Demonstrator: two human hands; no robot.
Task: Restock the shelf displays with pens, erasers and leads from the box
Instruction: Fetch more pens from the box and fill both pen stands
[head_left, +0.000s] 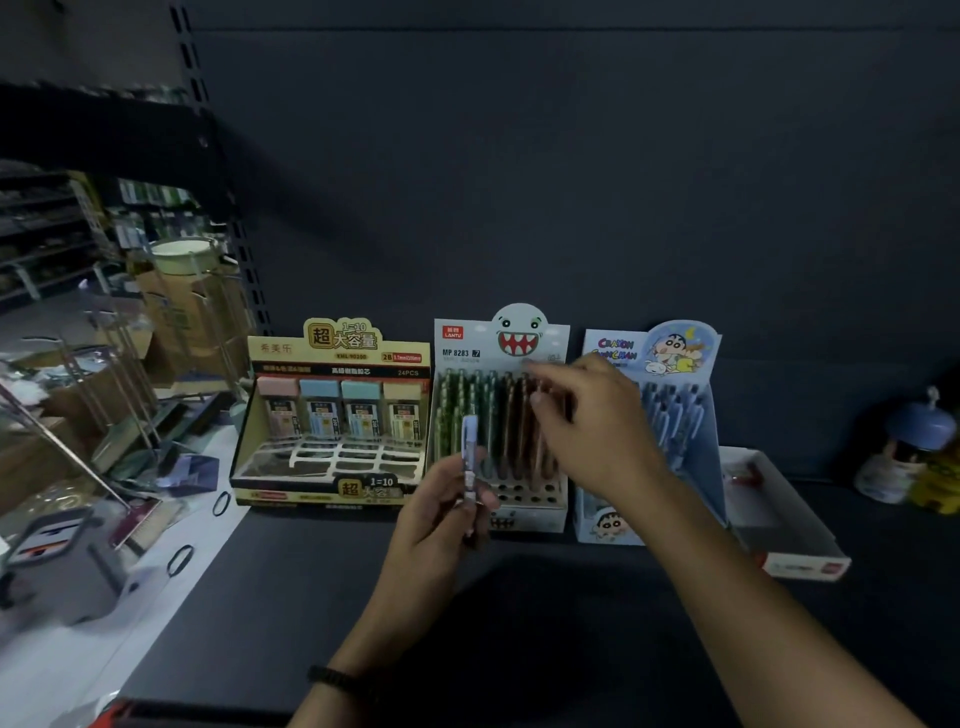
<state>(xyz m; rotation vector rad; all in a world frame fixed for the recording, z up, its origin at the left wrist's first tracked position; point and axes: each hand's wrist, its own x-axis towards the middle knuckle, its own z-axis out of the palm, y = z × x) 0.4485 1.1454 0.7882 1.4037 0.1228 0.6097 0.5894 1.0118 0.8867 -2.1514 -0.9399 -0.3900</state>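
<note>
1. Hands: the left hand (441, 512) grips a blue-and-white pen (469, 457) upright between thumb and fingers, just in front of the monster-face pen display (519, 338). The right hand (592, 426) reaches over that display's brown pens (514, 415). Its fingers are blurred, so I cannot tell whether they pinch a pen or only touch the tops.
2. Layout on the dark shelf (519, 597): the lead display (337, 358) stands at 9 o'clock from the monster-face pen display, with four lead cases (322, 410) in its back row and open cells in front. The Crayon Shin-chan pen display (670, 353) stands at 3 o'clock, with a white carton (795, 540) beyond it at 4 o'clock.
3. Step in hand, as I judge it: seating the held pen in the right display. Its pale blue barrel looks closer to the Shin-chan stock than to the green and brown rows, so match the design first.
4. Wherever it goes, lower it straight into one hole. The empty holes (524, 491) lie at 6 o'clock from the right hand.
5. Use the right hand to hold neighbouring pens upright; a slanted entry could tip them or shift the light cardboard display.
</note>
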